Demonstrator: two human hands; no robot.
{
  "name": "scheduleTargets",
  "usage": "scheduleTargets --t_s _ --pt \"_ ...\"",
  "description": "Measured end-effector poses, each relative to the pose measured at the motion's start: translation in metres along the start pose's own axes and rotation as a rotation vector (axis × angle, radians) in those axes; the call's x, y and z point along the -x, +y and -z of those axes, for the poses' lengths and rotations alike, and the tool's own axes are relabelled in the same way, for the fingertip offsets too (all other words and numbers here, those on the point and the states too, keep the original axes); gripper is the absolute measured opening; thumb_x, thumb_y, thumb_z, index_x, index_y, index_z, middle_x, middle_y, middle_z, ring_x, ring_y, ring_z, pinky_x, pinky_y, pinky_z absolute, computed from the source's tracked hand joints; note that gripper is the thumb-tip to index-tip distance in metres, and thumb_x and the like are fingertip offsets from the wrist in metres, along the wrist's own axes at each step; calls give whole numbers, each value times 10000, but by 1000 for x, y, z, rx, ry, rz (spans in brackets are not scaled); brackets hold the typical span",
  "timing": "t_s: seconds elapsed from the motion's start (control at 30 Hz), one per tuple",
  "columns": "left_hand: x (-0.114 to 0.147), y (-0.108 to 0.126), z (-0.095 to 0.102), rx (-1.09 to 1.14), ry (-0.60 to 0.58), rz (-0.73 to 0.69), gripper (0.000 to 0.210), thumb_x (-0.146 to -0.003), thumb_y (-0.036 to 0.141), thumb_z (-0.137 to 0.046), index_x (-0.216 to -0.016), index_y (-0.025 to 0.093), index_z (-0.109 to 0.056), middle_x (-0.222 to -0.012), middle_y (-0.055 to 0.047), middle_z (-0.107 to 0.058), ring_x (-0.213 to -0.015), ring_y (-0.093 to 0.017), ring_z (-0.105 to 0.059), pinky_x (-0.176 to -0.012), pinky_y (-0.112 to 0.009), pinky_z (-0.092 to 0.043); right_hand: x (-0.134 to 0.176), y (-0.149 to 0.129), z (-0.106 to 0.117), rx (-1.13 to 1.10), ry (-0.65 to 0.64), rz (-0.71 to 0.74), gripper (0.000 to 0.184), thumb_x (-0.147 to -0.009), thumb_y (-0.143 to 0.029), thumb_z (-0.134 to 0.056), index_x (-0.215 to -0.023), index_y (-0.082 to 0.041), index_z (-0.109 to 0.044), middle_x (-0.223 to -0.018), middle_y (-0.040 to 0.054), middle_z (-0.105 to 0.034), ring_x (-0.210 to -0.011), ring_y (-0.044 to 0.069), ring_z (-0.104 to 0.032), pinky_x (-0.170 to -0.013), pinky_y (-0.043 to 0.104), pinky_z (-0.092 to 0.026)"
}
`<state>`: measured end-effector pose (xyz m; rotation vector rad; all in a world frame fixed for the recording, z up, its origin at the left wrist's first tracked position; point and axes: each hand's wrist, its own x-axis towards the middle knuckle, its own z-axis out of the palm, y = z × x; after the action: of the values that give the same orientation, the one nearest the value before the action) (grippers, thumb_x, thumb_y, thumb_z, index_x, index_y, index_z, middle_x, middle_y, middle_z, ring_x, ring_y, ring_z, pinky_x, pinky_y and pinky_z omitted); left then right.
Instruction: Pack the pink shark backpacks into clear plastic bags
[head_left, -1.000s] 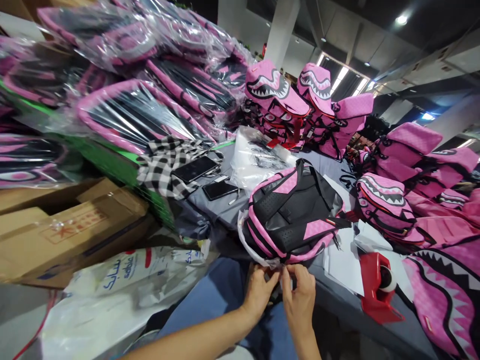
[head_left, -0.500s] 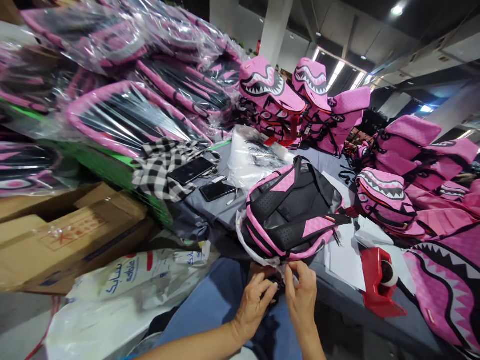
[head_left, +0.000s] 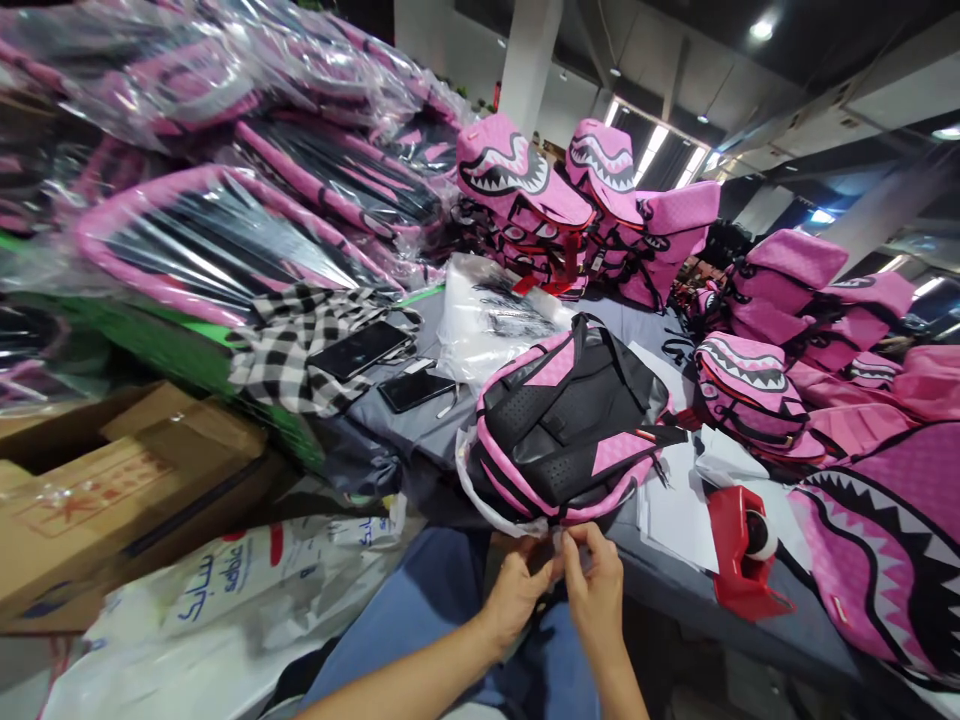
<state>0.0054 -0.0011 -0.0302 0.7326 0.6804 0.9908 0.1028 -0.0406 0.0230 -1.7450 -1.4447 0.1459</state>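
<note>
A black and pink backpack [head_left: 570,420] lies on the table with its strap side up. Clear plastic bag [head_left: 484,500] runs along its lower left edge. At the backpack's near end, over my lap, my left hand [head_left: 517,595] is closed with thumb and fingers together at the gathered plastic. My right hand [head_left: 596,580] pinches the same plastic close beside it, the fingertips of both hands almost meeting. The exact bit of plastic between the fingers is mostly hidden.
A red tape dispenser [head_left: 750,555] and white papers [head_left: 679,510] lie to the right. Phones [head_left: 416,388], checkered cloth [head_left: 289,345] and a folded plastic bag [head_left: 499,315] are at left and behind. Pink shark-mouth bags [head_left: 517,190], wrapped backpacks [head_left: 217,235] and a cardboard box [head_left: 142,490] surround these.
My left hand has moved up and inward, its fingers closing beside my right hand at the plastic. The view has shifted slightly; the backpack stays on the table.
</note>
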Motion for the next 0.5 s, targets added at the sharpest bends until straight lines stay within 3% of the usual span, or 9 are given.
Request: scheduleTargets --t_s 0.13,0.33,0.4,0.5 --pt "9 1 -2 105 34 73 556 -632 537 -892 -1045 201 -733 -1172 -94 -747 -1192 -294 -648 -1077 -425 -475 -1 -1 1 -130 -68 -115 217 -946 -353 -554 -797 -230 -655 -719 -22 -663 -672 167 -575 -661 277 -403" --pt "0 10 0 55 80 157 611 -465 515 -957 -919 172 -733 -1033 -67 -775 -1103 -300 -683 -1001 -386 -533 -1 -7 -5 -21 60 -64 112 -870 -219 -599 -794 -230 -681 -812 4 -667 -835 187 -600 -768 299 -452" --pt "-3 10 0 34 81 187 617 -453 515 -959 -917 181 -727 -986 -47 -777 -1048 -285 -703 -964 -368 -554 -2 5 10 -44 65 -68 108 -882 -271 -612 -892 -238 -714 -882 20 -693 -864 190 -620 -777 300 -477" --pt "-4 7 1 -14 101 222 659 -424 517 -964 -940 186 -723 -944 -35 -780 -1010 -279 -713 -968 -368 -553 -4 43 72 -13 211 -211 283 -868 -438 -620 -1021 -225 -727 -906 47 -719 -801 199 -641 -739 311 -503"
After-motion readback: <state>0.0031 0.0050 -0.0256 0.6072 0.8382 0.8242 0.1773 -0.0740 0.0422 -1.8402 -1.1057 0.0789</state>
